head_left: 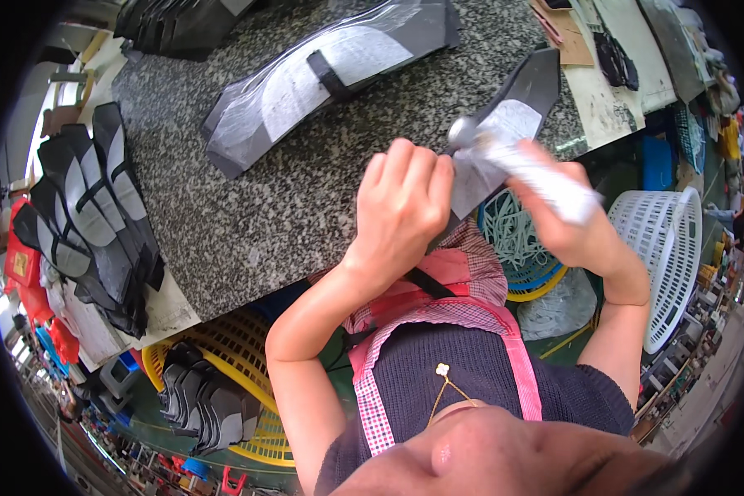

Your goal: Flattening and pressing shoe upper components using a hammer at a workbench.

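Observation:
My right hand (566, 211) is closed round the pale handle of a hammer (550, 178), blurred by motion. Its rounded metal head (463, 132) is over a dark grey, curved, leather-like piece (517, 120) with a whitish patch, at the right edge of the granite slab (223, 223). Beside the same piece is my left hand (403, 202), fingers curled in at its near left edge; the fingertips are hidden beneath. Farther off on the slab, a longer curved grey piece (372, 54) lies with a pale patch and a black strip across its middle.
Similar dark pieces (99, 207) are stacked at the left, with more (202, 397) in a yellow basket (256, 380) below. On the right stand a white basket (657, 248) and a smaller basket with pale green cords (512, 227). Another dark stack (182, 25) lies at the far left.

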Demonstrator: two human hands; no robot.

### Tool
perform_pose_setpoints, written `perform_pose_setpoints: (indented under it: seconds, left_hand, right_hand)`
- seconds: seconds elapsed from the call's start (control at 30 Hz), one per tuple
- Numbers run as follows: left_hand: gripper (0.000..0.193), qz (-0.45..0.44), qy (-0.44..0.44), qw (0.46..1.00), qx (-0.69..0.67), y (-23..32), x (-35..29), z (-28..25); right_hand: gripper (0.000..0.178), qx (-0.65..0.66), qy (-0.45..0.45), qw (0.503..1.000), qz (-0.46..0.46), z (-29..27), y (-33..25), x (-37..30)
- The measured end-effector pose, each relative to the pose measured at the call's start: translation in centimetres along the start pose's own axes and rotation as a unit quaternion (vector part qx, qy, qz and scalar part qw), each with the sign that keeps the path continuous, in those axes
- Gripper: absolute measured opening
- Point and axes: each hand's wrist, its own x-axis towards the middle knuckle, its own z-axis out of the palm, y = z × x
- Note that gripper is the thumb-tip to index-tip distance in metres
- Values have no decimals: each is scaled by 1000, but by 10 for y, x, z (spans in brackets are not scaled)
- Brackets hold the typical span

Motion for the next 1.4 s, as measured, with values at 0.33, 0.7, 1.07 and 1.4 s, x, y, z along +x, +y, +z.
perform_pose_setpoints:
  seconds: [0.33, 0.7, 1.07, 1.4]
  left_hand:
    - [14, -24, -19, 998, -59, -2, 0, -11]
    - [27, 18, -74, 997, -31, -8, -13, -28]
    - [27, 48, -91, 995, -14, -17, -25, -41]
    - [29, 39, -66, 997, 14, -18, -46, -44]
  right_hand:
    - [24, 42, 50, 996, -55, -2, 5, 1]
    - [24, 42, -9, 998, -49, 5, 1, 6]
    - [17, 20, -26, 997, -71, 10, -8, 12]
    - [23, 12, -9, 988, -155, 22, -5, 10]
